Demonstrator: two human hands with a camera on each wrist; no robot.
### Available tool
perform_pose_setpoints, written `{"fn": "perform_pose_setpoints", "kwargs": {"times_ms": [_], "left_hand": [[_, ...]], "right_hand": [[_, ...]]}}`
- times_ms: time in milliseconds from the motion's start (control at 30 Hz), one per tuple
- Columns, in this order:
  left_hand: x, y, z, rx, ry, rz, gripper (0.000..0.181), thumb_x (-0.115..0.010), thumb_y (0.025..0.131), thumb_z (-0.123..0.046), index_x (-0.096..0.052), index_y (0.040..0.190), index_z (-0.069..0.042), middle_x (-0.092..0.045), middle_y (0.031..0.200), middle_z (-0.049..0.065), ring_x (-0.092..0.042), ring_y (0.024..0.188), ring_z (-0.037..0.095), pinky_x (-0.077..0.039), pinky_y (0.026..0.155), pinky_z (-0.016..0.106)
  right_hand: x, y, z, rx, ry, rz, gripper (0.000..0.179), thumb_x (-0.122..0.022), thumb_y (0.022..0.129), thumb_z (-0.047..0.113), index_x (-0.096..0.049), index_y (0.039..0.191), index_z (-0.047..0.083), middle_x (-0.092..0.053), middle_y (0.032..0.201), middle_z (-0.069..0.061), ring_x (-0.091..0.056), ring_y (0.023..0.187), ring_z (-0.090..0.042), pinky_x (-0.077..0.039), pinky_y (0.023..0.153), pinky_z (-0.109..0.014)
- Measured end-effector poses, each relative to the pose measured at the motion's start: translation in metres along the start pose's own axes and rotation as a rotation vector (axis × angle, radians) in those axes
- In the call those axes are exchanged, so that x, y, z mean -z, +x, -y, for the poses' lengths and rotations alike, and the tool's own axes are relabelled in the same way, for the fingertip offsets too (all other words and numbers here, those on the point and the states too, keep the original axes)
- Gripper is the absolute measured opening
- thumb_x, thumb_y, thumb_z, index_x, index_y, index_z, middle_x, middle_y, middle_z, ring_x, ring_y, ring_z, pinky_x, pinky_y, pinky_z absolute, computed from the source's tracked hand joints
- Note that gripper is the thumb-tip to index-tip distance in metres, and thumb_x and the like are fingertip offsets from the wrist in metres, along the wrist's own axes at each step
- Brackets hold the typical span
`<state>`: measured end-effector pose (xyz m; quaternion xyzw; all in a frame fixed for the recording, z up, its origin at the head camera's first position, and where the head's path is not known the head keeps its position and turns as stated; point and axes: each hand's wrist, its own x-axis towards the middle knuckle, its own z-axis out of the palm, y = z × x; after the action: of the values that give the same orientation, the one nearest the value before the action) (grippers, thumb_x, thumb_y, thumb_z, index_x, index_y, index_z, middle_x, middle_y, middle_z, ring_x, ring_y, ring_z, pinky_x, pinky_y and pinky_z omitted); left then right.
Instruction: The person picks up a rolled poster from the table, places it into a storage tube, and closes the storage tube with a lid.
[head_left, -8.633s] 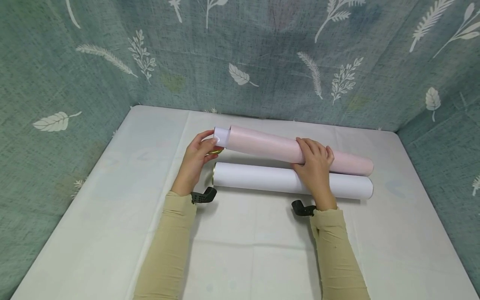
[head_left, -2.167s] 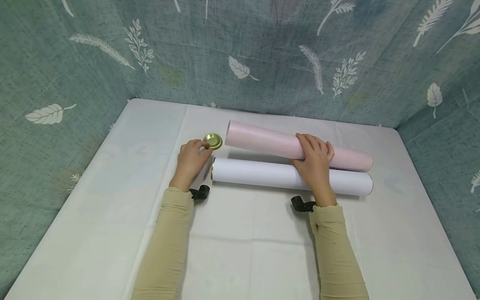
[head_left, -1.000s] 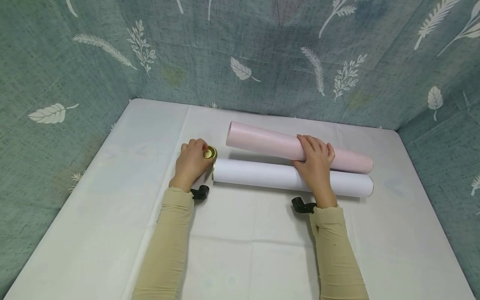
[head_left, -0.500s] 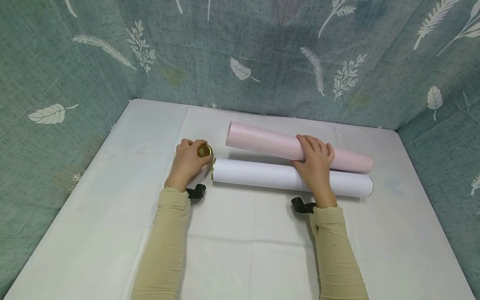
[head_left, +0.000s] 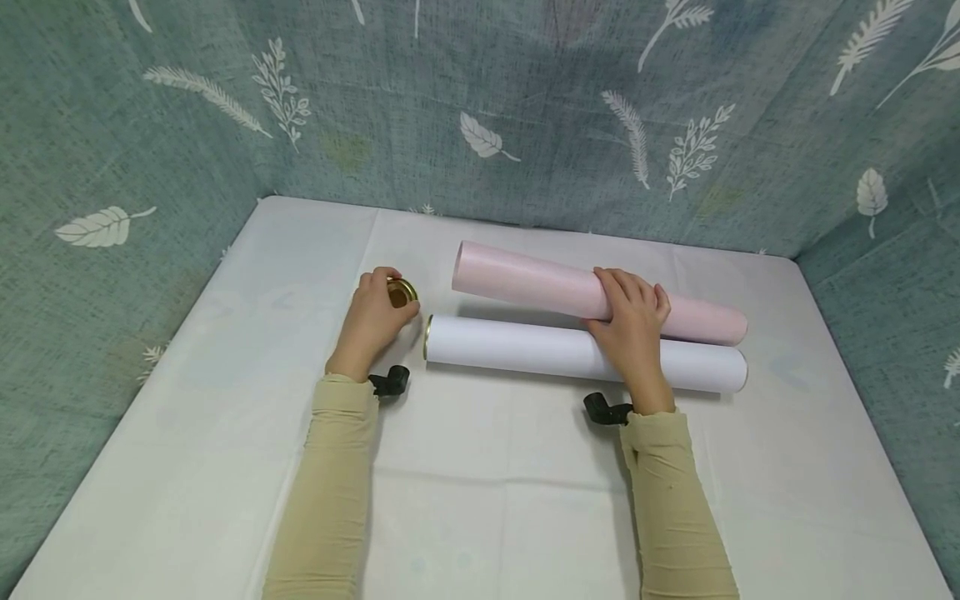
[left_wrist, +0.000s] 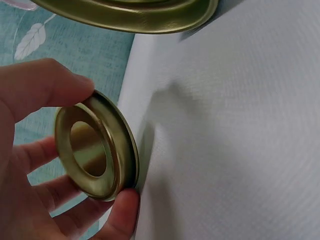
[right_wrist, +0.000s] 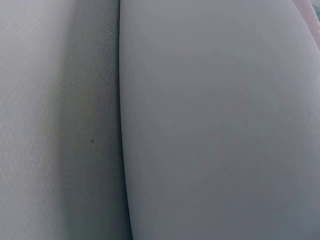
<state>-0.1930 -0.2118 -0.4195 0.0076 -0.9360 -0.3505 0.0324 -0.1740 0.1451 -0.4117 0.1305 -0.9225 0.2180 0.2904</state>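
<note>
In the head view my left hand [head_left: 372, 321] pinches a round gold metal lid [head_left: 401, 293] by its rim, left of the two tubes. The left wrist view shows the lid [left_wrist: 95, 150] tilted on edge between thumb and fingers, its recessed face visible. My right hand [head_left: 630, 329] grips a pink cardboard tube [head_left: 525, 279] from above, right of its middle. The pink tube's left end has no lid on it; its inside cannot be made out. Just in front lies a white tube [head_left: 510, 343], with a gold end cap [left_wrist: 150, 22] at its left end.
A white cloth [head_left: 450, 500] covers the table. Patterned green-blue fabric [head_left: 525, 167] hangs behind and at both sides. The white tube [right_wrist: 215, 125] fills most of the right wrist view.
The white piece once jutting from the pink tube's left end is out of sight. My left hand has since picked up the lid, drawn it left and tilted it. The right hand stays put.
</note>
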Motion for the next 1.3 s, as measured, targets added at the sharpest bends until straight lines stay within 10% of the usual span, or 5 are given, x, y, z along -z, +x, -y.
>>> {"fn": "perform_pose_setpoints", "kwargs": {"times_ms": [667, 1300], "left_hand": [[-0.0002, -0.0010, -0.0001, -0.028, 0.004, -0.018, 0.025, -0.052, 0.088, -0.029, -0.045, 0.088, -0.006, -0.042, 0.094, 0.009, -0.043, 0.078, 0.024, -0.036, 0.068, 0.036], [0.0011, -0.0002, 0.0007, 0.029, -0.102, -0.046, 0.042, -0.050, 0.085, -0.049, -0.045, 0.078, -0.008, -0.043, 0.092, 0.010, -0.043, 0.078, 0.025, -0.033, 0.066, 0.034]], "right_hand": [[0.0001, 0.0001, -0.0003, -0.005, 0.006, 0.009, 0.075, -0.084, 0.058, 0.014, -0.050, 0.125, 0.021, -0.049, 0.124, 0.000, -0.036, 0.117, -0.024, -0.006, 0.100, -0.049], [0.0000, 0.0003, 0.0007, -0.009, 0.004, 0.010, 0.075, -0.084, 0.058, 0.014, -0.051, 0.125, 0.020, -0.049, 0.124, 0.000, -0.037, 0.117, -0.024, -0.006, 0.100, -0.050]]}}
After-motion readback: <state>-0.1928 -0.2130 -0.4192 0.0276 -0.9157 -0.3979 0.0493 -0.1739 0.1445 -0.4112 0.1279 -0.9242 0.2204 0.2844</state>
